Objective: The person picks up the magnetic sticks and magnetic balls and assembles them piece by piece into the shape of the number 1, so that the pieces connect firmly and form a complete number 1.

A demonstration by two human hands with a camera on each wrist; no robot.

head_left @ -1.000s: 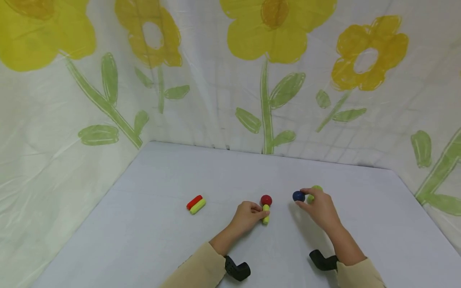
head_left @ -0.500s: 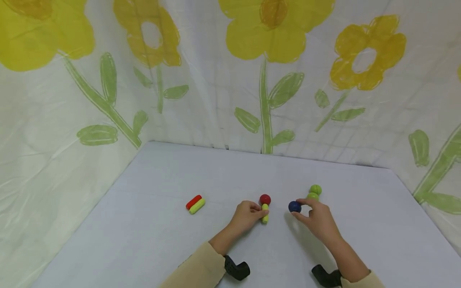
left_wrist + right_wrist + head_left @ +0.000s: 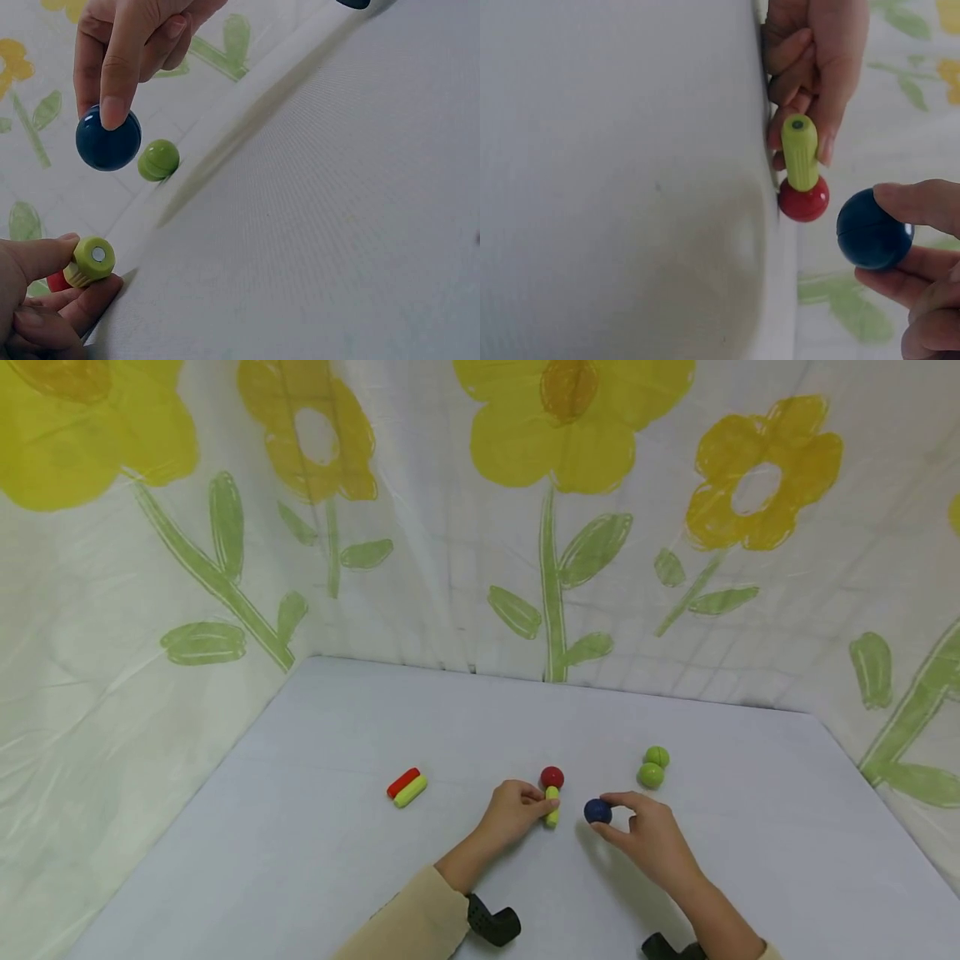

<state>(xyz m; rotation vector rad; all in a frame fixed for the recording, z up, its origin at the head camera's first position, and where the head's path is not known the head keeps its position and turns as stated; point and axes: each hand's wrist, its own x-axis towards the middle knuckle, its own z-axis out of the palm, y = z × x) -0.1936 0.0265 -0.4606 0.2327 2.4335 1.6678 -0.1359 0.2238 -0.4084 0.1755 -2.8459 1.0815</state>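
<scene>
My left hand [image 3: 512, 814] pinches a yellow-green magnetic rod [image 3: 801, 157] between thumb and fingers, low over the table. A red ball [image 3: 552, 777] touches the rod's far end. In the left wrist view, the rod's near end [image 3: 97, 254] shows a round metal disc. Thumb and fingertips of my right hand [image 3: 654, 839] hold a blue ball [image 3: 597, 811] above the table, to the right of the rod and apart from it. The right wrist view shows the blue ball [image 3: 874, 229] beside the red ball [image 3: 805, 199], with a gap between them.
Two green balls [image 3: 651, 775] sit together behind my right hand. To the left, a red rod [image 3: 403, 782] and another yellow-green rod [image 3: 410, 791] lie side by side on the white table [image 3: 337, 718]. A flower-printed curtain [image 3: 420, 610] hangs at the table's back edge.
My right hand has carried the blue ball left and toward me, closer to the rod, uncovering the green balls. The left hand, with the rod and red ball, has stayed in place.
</scene>
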